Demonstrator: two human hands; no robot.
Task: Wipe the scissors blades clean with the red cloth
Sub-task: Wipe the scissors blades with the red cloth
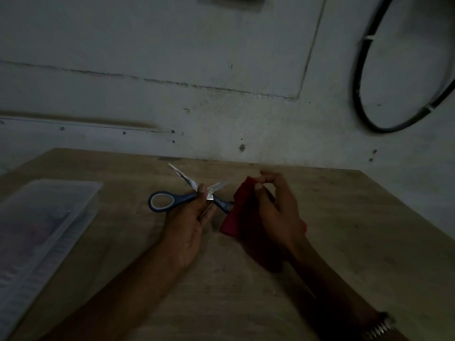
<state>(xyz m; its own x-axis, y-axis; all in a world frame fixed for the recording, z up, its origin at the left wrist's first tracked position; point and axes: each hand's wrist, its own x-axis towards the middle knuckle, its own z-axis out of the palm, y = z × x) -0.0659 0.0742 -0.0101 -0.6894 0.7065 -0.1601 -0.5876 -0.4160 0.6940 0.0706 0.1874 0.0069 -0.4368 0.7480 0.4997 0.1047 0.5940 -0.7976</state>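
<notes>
I am watching the clear plastic box (44,232) sitting well left of my fingers. My left hand (189,222) is pinching the scissors (197,196) at the pivot, blades splayed apart. My right hand (278,212) is clutching the red cloth (242,217) just beside them, not yet on steel; wiping seems ahead.

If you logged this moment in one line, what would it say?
left hand: holds scissors, blades spread | right hand: holds red cloth, beside blades, contact unclear | table: clear plastic box at left
</notes>
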